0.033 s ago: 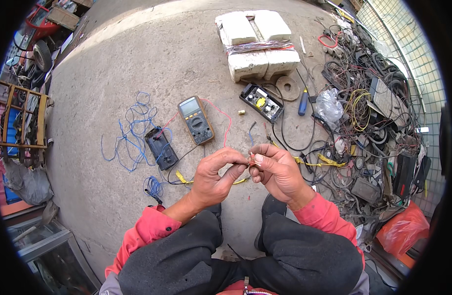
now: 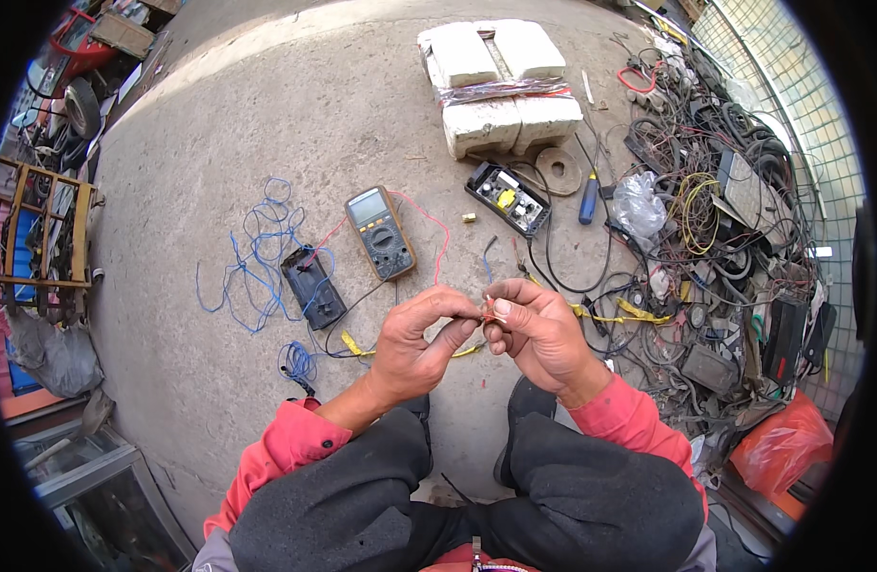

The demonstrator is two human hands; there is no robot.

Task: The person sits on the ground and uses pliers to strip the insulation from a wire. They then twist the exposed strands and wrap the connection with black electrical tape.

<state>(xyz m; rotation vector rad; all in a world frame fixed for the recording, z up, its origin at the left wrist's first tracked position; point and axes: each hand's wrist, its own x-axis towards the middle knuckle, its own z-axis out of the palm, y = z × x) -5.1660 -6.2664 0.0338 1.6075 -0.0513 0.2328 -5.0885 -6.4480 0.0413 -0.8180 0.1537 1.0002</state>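
Currently, both hands meet just nearer the person than the meter (image 2: 382, 238) and a little to its right. The right hand (image 2: 545, 336) pinches a short red wire (image 2: 491, 312) between thumb and fingers, and the left hand (image 2: 414, 336) has its thumb and forefinger closed on the wire's other end; the tips nearly touch, so little of it shows.

Left of the meter, a black case half (image 2: 313, 290) lies on the concrete floor (image 2: 171, 210) among loose blue wire. A red lead (image 2: 448, 236) curves out on the meter's right side. Farther right of the meter sit an opened black box (image 2: 508, 197) with a circuit board inside, then a screwdriver (image 2: 588, 202) with a blue handle. A white foam block (image 2: 500, 57) stands beyond the meter, to its right.
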